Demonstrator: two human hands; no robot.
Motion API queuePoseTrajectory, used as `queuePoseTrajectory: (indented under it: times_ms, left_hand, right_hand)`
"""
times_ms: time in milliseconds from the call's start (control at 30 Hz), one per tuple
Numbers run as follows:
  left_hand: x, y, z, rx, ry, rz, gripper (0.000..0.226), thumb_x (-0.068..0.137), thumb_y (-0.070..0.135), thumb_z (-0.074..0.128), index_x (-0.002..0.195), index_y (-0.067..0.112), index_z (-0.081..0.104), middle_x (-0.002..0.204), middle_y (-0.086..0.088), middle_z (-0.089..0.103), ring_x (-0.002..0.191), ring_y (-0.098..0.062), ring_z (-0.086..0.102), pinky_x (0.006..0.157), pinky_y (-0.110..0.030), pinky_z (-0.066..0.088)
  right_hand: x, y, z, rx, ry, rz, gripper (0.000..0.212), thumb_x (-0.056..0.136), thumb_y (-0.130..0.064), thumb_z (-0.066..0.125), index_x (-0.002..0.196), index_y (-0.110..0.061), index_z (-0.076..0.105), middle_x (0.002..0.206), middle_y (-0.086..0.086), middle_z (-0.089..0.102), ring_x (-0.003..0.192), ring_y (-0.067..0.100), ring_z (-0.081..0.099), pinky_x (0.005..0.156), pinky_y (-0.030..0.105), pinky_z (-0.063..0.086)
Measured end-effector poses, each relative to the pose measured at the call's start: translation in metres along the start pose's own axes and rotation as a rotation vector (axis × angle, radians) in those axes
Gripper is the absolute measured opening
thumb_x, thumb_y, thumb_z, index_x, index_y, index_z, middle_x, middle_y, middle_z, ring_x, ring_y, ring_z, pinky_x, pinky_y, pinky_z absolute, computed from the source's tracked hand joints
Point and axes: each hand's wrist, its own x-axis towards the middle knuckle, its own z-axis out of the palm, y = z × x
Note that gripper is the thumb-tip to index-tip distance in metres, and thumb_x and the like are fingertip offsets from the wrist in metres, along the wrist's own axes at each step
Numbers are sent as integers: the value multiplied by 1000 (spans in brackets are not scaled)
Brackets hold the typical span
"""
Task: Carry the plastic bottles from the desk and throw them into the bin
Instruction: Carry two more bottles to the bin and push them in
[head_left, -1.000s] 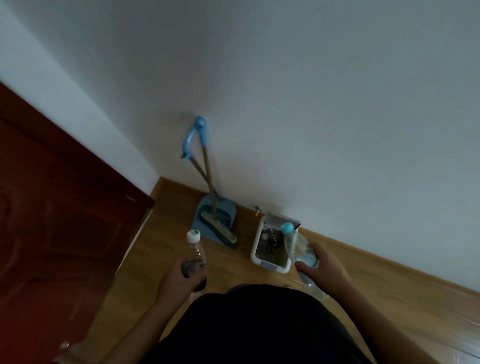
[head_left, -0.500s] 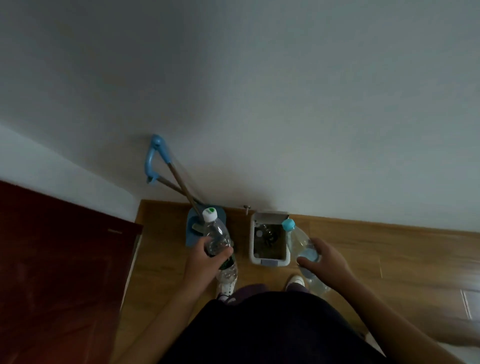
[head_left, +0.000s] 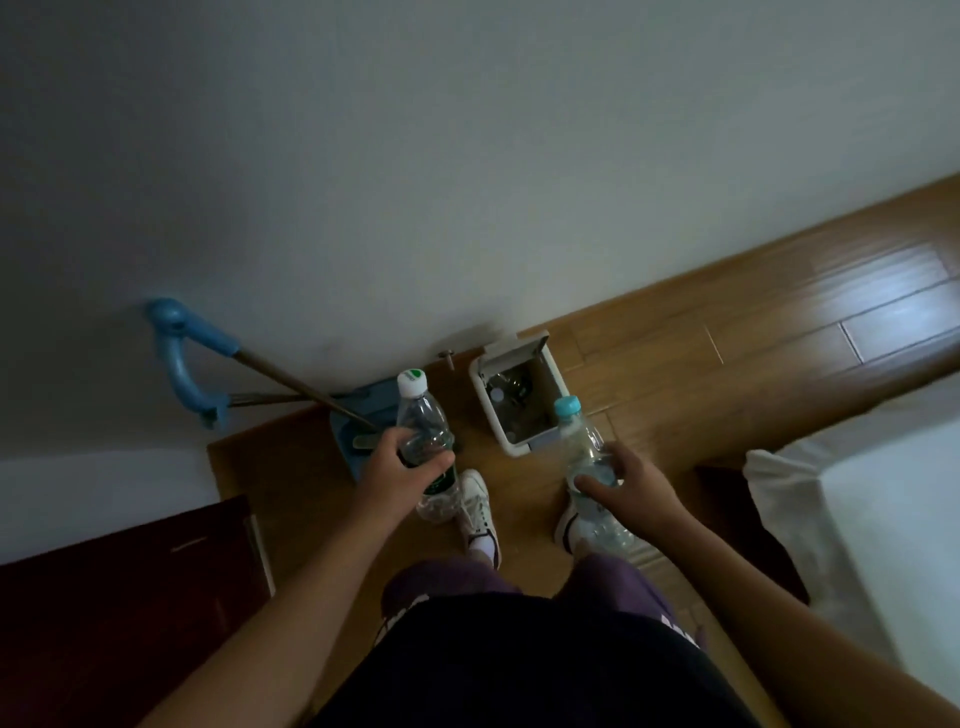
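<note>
1. Both hands are full. The left hand (head_left: 402, 470) wraps its fingers and thumb round the middle of the white-capped bottle (head_left: 421, 421), a clear plastic one held almost upright in the air.
2. The right hand (head_left: 631, 480) grips the turquoise-capped bottle (head_left: 582, 441), also clear plastic, with its cap tilted toward the bin.
3. The bin (head_left: 482, 400) is small, white and open-topped. It stands on the wooden floor (head_left: 779, 332) against the pale wall (head_left: 467, 156), just ahead of the person's feet. Clear shapes lie inside, too dim to make out.
4. The turquoise cap sits just over the bin's near rim, while the white-capped bottle is to the bin's left, above a blue dustpan (head_left: 345, 431).
5. A broom (head_left: 291, 376) with a blue grip leans against the wall beside the dustpan.
6. Two white shoes (head_left: 478, 506) stand on the floor below the bottles.
7. A dark red door (head_left: 119, 597) is at the lower left, and a white bed (head_left: 883, 493) is at the right.
</note>
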Motion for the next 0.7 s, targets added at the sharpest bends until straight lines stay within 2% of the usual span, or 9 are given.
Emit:
queuePoseTrajectory:
  times_ms: [133,300,367,467,567,633,700]
  left_hand:
    - [27,-6,8,57,-55,21,56,81,39,78,129,23,53,118,8,56,110,-13,55,76,-24,43]
    - [59,-23,37,167,-133,13,52,79,48,76,122,34,49,124,4,59,117,-20,58,95,-46,52]
    - [75,-33,52,175,-148,6,56,78,50,76,124,36,48,127,4,59,116,-18,57,98,-49,51]
    - [98,-49,78,180,-153,-2,61,79,48,76,131,32,47,132,3,57,118,-17,56,93,-40,51]
    - [117,-64,107,143,-138,-29,60,82,40,77,133,26,49,127,4,56,111,-11,52,70,-18,43]
    - [129,-72,126,118,-106,-34,59,83,37,77,134,24,50,120,8,52,109,-10,51,61,-13,34]
    - [141,-78,144,91,-69,-28,59,83,38,76,134,26,49,120,11,48,108,-8,47,61,-13,31]
  right_hand:
    - [5,11,25,-24,-28,56,64,79,-47,75,133,-23,51,115,-2,64,98,15,64,84,35,56]
    - [43,27,43,-16,-54,54,63,82,-45,72,136,-21,48,118,0,63,99,16,64,85,36,57]
    - [70,37,50,12,-24,46,63,82,-45,73,135,-19,50,115,0,65,98,17,65,85,39,58]
    - [112,54,61,64,6,43,59,85,-43,71,133,-16,50,111,-2,62,92,14,65,77,32,58]
    - [145,78,73,77,-3,73,59,85,-44,70,132,-15,51,109,-1,61,86,12,64,66,24,52]
    - [162,96,81,73,-5,71,60,84,-45,71,132,-15,51,111,2,63,87,15,66,69,29,56]
    - [176,115,87,68,-5,62,61,83,-46,72,131,-16,51,111,4,65,88,17,67,75,36,60]
